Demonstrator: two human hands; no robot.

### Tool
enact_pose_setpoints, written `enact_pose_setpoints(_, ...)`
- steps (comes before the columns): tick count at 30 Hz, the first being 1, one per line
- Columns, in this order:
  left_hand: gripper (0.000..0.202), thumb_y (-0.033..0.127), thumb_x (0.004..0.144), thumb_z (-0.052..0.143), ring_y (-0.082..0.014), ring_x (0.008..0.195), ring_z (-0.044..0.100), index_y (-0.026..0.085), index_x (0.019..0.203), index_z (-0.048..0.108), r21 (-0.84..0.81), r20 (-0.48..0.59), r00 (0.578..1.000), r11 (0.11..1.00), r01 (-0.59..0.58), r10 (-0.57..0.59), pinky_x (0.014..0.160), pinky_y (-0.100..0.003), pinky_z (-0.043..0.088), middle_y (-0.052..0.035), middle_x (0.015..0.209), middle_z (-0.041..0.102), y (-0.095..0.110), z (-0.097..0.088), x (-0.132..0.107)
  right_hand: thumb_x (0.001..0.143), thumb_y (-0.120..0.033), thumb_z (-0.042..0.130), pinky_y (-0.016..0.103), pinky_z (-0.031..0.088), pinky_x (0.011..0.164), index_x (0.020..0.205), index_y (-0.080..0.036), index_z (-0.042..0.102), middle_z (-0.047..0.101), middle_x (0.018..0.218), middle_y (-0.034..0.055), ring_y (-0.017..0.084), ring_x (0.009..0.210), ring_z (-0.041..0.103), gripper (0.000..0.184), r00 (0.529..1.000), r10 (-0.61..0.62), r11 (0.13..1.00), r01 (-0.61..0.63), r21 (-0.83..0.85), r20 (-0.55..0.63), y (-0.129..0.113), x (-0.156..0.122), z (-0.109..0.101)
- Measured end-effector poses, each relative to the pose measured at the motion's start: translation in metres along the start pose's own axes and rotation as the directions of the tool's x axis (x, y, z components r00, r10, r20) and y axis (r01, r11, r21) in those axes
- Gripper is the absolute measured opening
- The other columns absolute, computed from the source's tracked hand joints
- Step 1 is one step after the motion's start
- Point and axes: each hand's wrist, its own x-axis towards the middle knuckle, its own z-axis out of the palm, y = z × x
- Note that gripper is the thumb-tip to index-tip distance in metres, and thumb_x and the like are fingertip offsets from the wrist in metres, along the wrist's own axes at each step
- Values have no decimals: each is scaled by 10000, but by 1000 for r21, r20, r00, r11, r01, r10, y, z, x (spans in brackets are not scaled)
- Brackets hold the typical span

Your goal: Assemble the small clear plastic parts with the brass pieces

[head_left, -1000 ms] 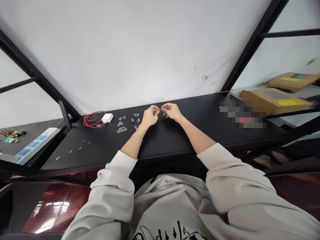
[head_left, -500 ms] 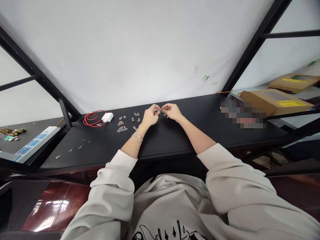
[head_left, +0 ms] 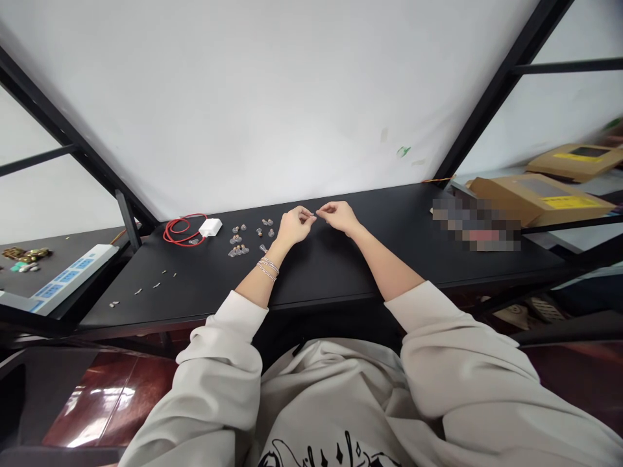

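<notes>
- While both bare hands meet over the matte black table (head_left: pixel 335 272), their fingertips sit just apart.
- Left hand (head_left: pixel 296 225): thumb and fingers pinched, apparently on a tiny pale piece (head_left: pixel 313 216), too small to identify.
- Right hand (head_left: pixel 343 217): fingertips drawn together, facing the left's; cannot tell whether they grip anything.
- Key relation: the tiny piece lies at the left hand's tips, in the narrow space between the hands, seemingly nearer the left. Long axis unreadable.
- Left of the left hand: small clear, copper-tipped pieces (head_left: pixel 238 250) in loose clusters; one by the wrist.
- Farther left: coiled red cable (head_left: pixel 170 227), white block-shaped plastic adapter (head_left: pixel 210 227); nearer the front edge, scattered pale slivers (head_left: pixel 138 291).
</notes>
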Motion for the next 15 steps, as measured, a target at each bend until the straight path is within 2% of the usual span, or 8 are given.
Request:
enact_pose_setpoints(3,110,285,851,746,-224,849,749,197,841,680,15,-34,999,1000,16,-15,814,-332,554,-79,885,790,-2,-1,1,875,-330,764,228,460,452,849,-156,755,752,819,99,152,618,649,177,989,-5,965,-35,261,150,-7,-5,4)
enact_pose_setpoints(8,152,312,817,781,-211,846,745,198,810,680,30,-43,998,999,45,-44,789,-302,541,-56,862,785,-2,-4,1,780,-289,870,187,483,446,852,-133,761,758,789,95,141,631,672,203,968,19,924,-113,365,252,-10,-9,5)
enact_pose_setpoints(11,207,339,767,823,-202,822,732,205,780,665,63,-36,996,995,81,-78,763,-290,526,-36,832,775,2,-7,-1,782,-232,866,186,526,493,834,-130,758,756,763,85,143,662,691,157,965,31,911,-135,389,261,-10,-9,4)
enact_pose_setpoints(15,288,425,765,820,-211,792,701,217,709,627,196,-76,992,975,109,-96,740,-312,503,-32,800,751,11,-11,-4,815,-129,822,221,604,602,792,-132,704,757,777,84,151,712,718,121,983,47,901,-118,417,178,-11,-8,5)
